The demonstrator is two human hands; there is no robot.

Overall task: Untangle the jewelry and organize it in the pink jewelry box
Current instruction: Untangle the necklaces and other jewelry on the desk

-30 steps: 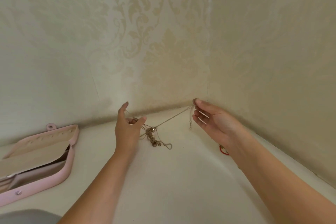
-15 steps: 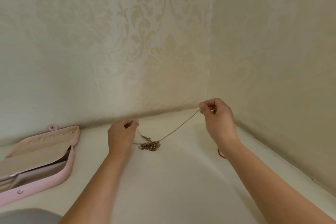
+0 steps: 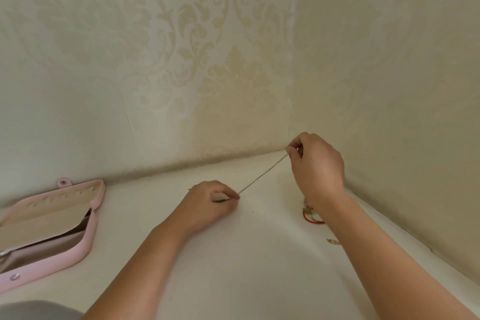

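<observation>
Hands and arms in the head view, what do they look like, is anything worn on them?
Both forearms are bare to the frame's edge: no sleeves. The left hand and right hand wear no gloves, and no ring, watch or bracelet shows on them.

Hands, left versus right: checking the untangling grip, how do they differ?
The left hand sits low at the table; the right hand is held higher and farther back. The left holds the chain at its lower end, the right at its upper end. Both pinch the same taut chain.
</observation>
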